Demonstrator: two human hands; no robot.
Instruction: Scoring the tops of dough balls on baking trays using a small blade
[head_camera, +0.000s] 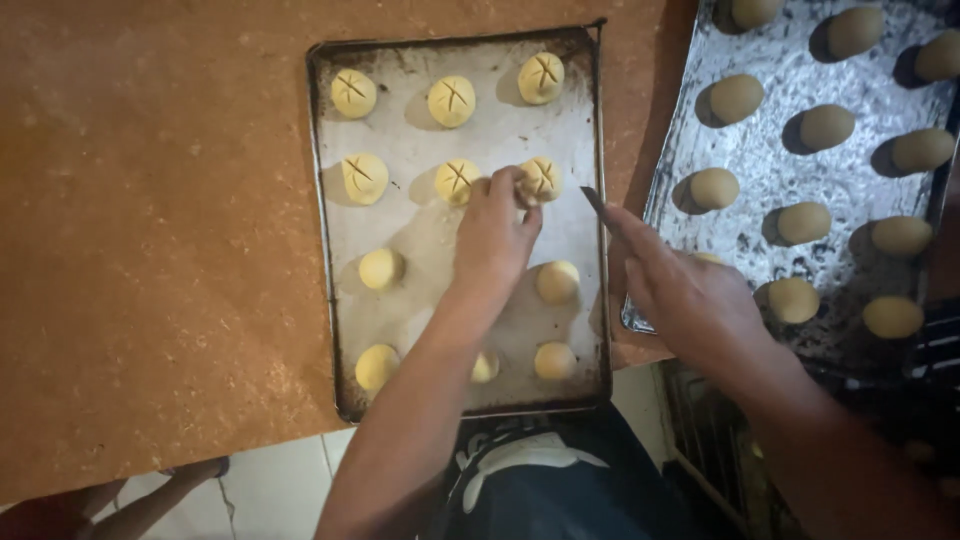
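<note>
The left hand (495, 235) pinches a scored pale yellow dough ball (541, 178) at the 2 o'clock part of the grey metal baking tray (400, 215). The right hand (690, 295), fingers closed, grips a thin dark blade (593, 198). The blade's long axis points toward 10 o'clock. Steady the ball lightly; cut shallow.

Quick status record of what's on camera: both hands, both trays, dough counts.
left hand: fingertips on a scored dough ball
right hand: holds a small blade, tip up
near tray: six balls scored with crosses, six plain
far tray: foil-lined, plain dough balls, right of the near tray
surface: brown board
</note>
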